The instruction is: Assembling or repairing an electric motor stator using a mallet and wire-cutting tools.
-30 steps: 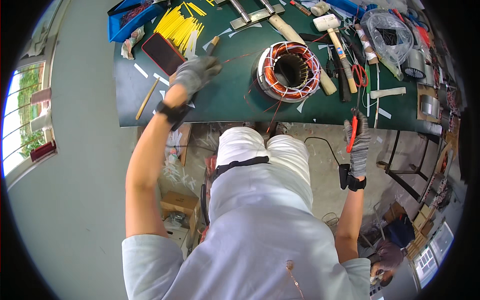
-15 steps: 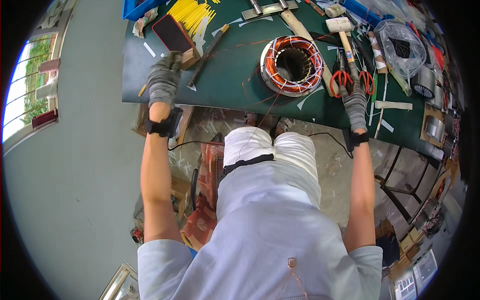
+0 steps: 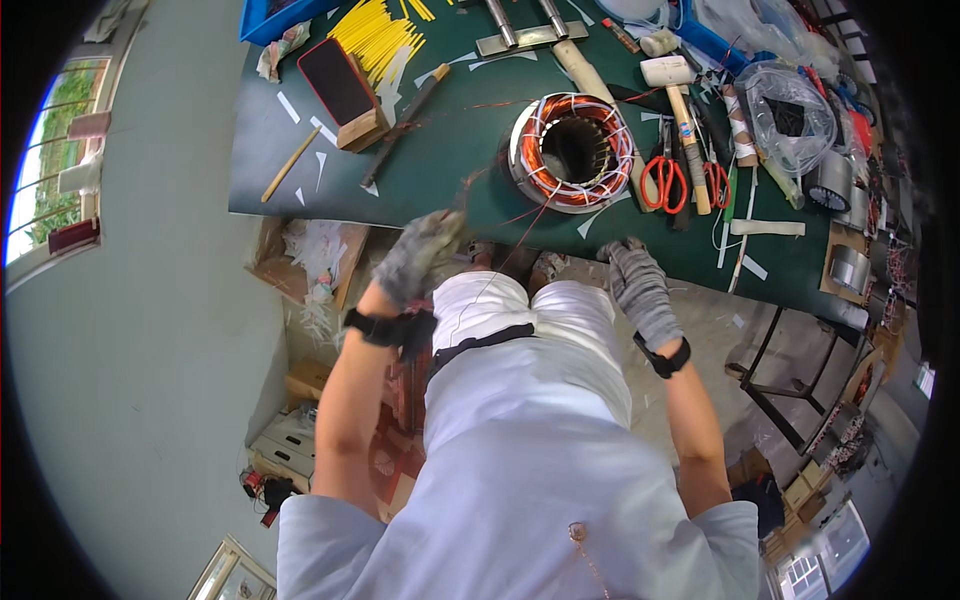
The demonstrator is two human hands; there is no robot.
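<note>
Both my hands wear grey gloves. My left hand (image 3: 420,255) is at the table's near edge, beside loose copper wires; motion smears its fingers. My right hand (image 3: 642,288) hangs just off the same edge with its fingers curled in, and nothing shows in it. Between and beyond them stands a motor stator (image 3: 572,152), its copper windings tied with white lacing. Loose wires trail from it toward me. Right of the stator lie red-handled scissors (image 3: 664,186), a mallet (image 3: 684,120) with a pale head, and a second pair of red-handled scissors (image 3: 717,186).
On the green table (image 3: 470,125), a dark phone (image 3: 336,82) leans on a wooden block (image 3: 363,130) near yellow strips (image 3: 376,40). A thin yellowish stick (image 3: 291,165) and a dark bar (image 3: 405,125) lie at left. Plastic bags (image 3: 792,110) crowd the right.
My left hand has swung right and toward me, away from the stick and the phone. My right hand has come off the mallet handle and back past the table edge.
</note>
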